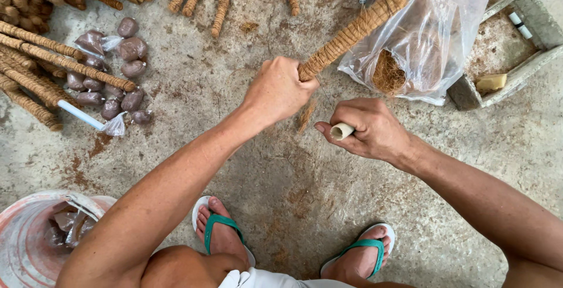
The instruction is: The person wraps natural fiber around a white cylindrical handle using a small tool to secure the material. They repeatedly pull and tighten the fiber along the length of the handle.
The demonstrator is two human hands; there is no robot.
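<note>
Two hands work over the concrete floor (246,165) in the head view. The left hand (280,90) is clenched around the lower end of a coir pole (352,32), which rises tilted up and to the right, its far end in front of a clear plastic bag (446,24) full of loose fibre (388,74). The right hand (369,130) is closed on a short white tube (342,130), whose open end shows just beside the thumb. A small tuft of fibre (305,115) hangs between the two hands, below the left fist.

To the left lie more wrapped poles (53,59), and on one of them the white pipe core (82,115) shows at the end, next to small bags of brown lumps (126,48). A pale bucket (29,235) stands at the lower left, and two feet in green sandals (223,226) are under the work.

What may go wrong — I judge only from this view: the left grip holds the pole only at its end, so the long part can swing and hit the bag, or tear it. The winding near the fist looks rough and the hanging tuft suggests loose fibre there; a twist of the hand could loosen the wrap. The tube is smooth and held by the fingers only — it may slip out and roll on the floor toward the feet.
</note>
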